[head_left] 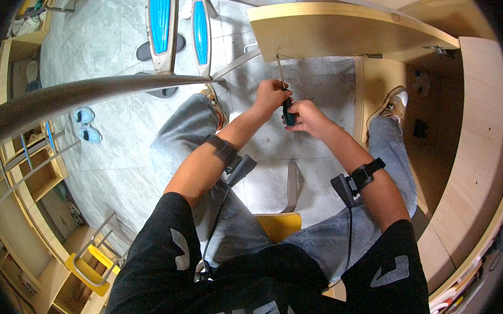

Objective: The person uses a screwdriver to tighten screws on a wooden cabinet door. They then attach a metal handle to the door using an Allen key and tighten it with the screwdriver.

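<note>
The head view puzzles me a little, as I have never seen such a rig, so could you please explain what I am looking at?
Of course. There is no robot here: a person wears a wide fisheye camera on the head, looking down, so straight edges bend near the rim. The forearms wear black straps with small devices.

The left hand and right hand both grip what looks like a screwdriver, with a dark handle. Its thin shaft points towards a corner of the open wooden door; whether the tip touches is too small to tell.

Below is a grey tiled floor, where light blue shoes lie to the left. Nearer the top are steps with blue treads.
</note>
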A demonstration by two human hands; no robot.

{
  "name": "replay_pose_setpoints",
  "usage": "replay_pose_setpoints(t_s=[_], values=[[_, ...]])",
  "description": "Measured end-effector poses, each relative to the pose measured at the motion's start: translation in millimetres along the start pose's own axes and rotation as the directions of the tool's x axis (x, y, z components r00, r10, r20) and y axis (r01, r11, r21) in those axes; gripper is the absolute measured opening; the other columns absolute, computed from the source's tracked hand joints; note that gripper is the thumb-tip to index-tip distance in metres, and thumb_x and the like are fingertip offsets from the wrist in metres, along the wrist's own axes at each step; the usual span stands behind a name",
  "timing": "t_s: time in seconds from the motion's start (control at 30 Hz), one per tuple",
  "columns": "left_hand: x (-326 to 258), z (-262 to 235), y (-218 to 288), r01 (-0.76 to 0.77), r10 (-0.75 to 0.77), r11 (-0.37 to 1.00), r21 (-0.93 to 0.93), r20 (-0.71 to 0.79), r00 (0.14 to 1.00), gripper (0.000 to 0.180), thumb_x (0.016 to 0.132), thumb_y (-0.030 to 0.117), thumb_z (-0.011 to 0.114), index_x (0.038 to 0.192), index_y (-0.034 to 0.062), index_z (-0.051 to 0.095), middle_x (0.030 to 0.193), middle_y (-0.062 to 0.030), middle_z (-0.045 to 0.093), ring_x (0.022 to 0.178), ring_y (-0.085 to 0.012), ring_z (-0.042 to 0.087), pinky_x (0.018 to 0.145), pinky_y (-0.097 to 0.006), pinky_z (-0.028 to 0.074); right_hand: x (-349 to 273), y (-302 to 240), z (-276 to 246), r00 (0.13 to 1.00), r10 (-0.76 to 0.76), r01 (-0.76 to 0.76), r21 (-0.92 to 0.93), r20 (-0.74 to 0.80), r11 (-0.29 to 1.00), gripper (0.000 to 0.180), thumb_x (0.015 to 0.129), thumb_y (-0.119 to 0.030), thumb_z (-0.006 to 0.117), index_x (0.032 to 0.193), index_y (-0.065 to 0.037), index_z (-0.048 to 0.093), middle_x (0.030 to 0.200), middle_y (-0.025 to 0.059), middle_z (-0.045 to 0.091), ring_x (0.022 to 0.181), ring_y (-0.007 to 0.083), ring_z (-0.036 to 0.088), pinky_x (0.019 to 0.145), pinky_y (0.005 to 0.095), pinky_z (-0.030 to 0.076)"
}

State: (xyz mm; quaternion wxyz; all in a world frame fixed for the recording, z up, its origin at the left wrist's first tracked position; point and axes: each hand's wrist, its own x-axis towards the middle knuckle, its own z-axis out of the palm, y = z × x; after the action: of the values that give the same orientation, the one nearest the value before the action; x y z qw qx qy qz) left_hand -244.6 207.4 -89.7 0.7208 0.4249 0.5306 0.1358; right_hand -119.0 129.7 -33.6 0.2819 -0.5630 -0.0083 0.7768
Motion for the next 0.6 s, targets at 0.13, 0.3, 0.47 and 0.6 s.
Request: replay_pose_setpoints(t_s=[0.13,0.3,0.47,0.6], values=[[-1,0,6,0.026,-0.018,0.991,-0.132,0.061,0.998,0.028,0.077,-0.006,0.055,0.104,-0.0100,0.053,0.087,-0.0149,0.064,0.078,-0.0229,0.064,0.068,-0.031,0.053,6,6,-3,0.999,-0.047,0.046,-0.105,-0.012,0.993,0.014,0.086,-0.005,0.053,0.096,0.004,0.052,0.091,0.0120,0.055,0.083,0.0225,0.057,0.073,0.0408,0.054],[10,-22,27,-0.140,0.260,0.918,0.372,-0.293,0.920,0.039,0.073,0.003,0.063,0.108,-0.0074,0.052,0.088,-0.0150,0.064,0.075,-0.0238,0.063,0.069,-0.034,0.051,2,6,0,0.991,-0.074,0.053,-0.178,-0.109,0.983,0.011,0.084,-0.004,0.058,0.090,0.003,0.054,0.089,0.0095,0.055,0.082,0.0198,0.056,0.070,0.0374,0.055],[27,-40,58,-0.419,0.722,0.548,0.724,-0.156,0.674,0.038,0.062,0.009,0.069,0.098,-0.0012,0.059,0.094,-0.0169,0.063,0.089,-0.0332,0.060,0.075,-0.038,0.048,-2,1,8,0.986,-0.105,0.056,-0.334,-0.130,0.941,0.026,0.076,-0.013,0.071,0.088,0.001,0.054,0.083,0.0067,0.056,0.076,0.0153,0.056,0.062,0.0301,0.051],[58,-48,73,-0.464,0.527,0.677,0.571,0.064,0.847,0.029,0.066,0.015,0.070,0.093,0.0087,0.066,0.090,-0.0168,0.065,0.087,-0.0316,0.063,0.073,-0.038,0.049,-3,4,8,0.909,-0.312,0.127,-0.531,-0.275,0.838,0.045,0.062,-0.021,0.082,0.086,-0.003,0.049,0.078,0.0069,0.055,0.072,0.0144,0.056,0.058,0.0296,0.045]])
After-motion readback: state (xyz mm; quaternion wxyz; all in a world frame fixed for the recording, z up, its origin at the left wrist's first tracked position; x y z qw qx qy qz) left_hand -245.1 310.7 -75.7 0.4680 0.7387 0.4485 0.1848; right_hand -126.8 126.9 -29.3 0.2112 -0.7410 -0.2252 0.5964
